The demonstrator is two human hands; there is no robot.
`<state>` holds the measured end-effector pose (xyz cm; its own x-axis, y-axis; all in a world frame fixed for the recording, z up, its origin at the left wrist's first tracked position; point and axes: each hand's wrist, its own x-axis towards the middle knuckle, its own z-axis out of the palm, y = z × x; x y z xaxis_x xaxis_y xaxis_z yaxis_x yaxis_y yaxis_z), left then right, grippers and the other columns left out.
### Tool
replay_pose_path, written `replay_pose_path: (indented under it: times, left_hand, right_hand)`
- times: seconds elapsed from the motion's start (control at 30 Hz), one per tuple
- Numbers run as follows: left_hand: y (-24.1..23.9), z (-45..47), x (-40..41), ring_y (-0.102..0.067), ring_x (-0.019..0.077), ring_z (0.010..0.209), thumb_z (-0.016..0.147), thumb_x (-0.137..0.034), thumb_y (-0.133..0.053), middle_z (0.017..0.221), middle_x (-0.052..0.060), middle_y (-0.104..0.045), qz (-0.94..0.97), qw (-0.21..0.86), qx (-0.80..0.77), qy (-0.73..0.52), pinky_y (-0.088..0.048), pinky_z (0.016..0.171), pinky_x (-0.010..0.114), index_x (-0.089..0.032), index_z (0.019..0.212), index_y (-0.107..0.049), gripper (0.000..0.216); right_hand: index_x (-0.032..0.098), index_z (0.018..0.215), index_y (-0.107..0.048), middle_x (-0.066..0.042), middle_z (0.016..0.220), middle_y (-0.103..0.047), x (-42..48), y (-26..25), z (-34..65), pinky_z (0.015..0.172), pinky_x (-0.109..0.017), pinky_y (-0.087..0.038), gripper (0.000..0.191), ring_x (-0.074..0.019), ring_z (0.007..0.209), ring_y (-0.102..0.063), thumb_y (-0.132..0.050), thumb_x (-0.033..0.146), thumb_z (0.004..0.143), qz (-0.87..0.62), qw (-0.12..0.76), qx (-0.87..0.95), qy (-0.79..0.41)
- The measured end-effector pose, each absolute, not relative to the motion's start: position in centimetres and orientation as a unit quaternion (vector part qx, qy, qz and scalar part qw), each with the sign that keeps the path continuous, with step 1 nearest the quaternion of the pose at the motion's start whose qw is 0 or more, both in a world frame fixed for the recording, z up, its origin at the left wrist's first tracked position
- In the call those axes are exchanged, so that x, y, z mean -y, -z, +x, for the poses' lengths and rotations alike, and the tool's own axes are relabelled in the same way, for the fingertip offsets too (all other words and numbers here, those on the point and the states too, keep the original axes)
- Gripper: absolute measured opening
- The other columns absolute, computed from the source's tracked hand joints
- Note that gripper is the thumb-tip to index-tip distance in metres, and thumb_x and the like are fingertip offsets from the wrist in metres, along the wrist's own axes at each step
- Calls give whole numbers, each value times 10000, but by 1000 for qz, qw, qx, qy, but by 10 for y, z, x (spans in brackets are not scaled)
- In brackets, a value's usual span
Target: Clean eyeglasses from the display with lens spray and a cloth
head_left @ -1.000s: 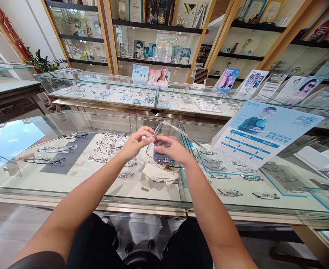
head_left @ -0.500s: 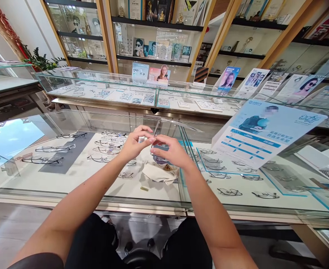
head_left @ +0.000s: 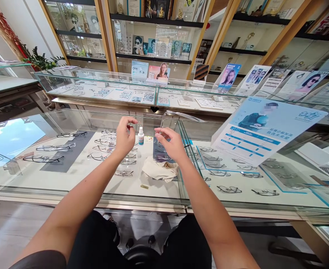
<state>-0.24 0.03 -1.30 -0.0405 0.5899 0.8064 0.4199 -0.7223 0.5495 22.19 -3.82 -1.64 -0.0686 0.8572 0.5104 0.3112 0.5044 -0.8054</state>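
Note:
Between the thumb and fingers of my right hand [head_left: 172, 141] is a pair of glasses [head_left: 162, 121], with a thin arm sticking up and away to the right; part of the frame is hidden by the hand. My left hand [head_left: 126, 136] hovers to the left, apart from the glasses, its fingers loosely curled and apart with nothing seen in them. A small white spray bottle [head_left: 141, 137] with a blue label stands between the hands. Below my right hand a cream cloth [head_left: 157, 170] lies crumpled on the glass counter [head_left: 164, 192].
A small gold-coloured piece [head_left: 144, 186] lies near the counter's front. Rows of glasses [head_left: 45, 159] show inside the case on the left, and more on the right. A large blue-and-white sign [head_left: 265, 130] leans at the right. Another display counter [head_left: 102, 104] runs behind.
My left hand has let go of the glasses and moved left, uncovering the spray bottle. My right hand keeps the glasses and has shifted slightly right.

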Motion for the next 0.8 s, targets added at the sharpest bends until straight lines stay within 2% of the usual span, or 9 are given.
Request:
replay_pose_path:
  times: [0.23,0.53,0.8]
  left_hand:
    - [23,-4,-9,-706,228,1064,876,-31,-488,1072,68,-742,682,88,-393,-611,-570,896,374,-233,995,-670,296]
    - [34,-1,-12,-708,207,1001,893,-82,-500,1048,63,-713,676,126,-413,-597,-598,853,353,-229,963,-661,228]
    - [31,-1,-10,-721,206,1012,871,-131,-550,1045,62,-718,662,137,-434,-596,-606,798,318,-226,956,-658,167]
  right_hand:
    - [260,1155,-843,-77,1169,-813,32,22,223,895,-406,-588,419,-232,936,-734,-696,615,991,-433,532,679,-262]
    - [249,1173,-831,-99,1195,-818,29,26,222,921,-411,-588,492,-266,1045,-765,-656,676,1002,-430,527,675,-286]
    - [247,1164,-824,-102,1195,-825,30,25,222,924,-413,-582,524,-260,1034,-756,-648,712,997,-436,520,678,-284]
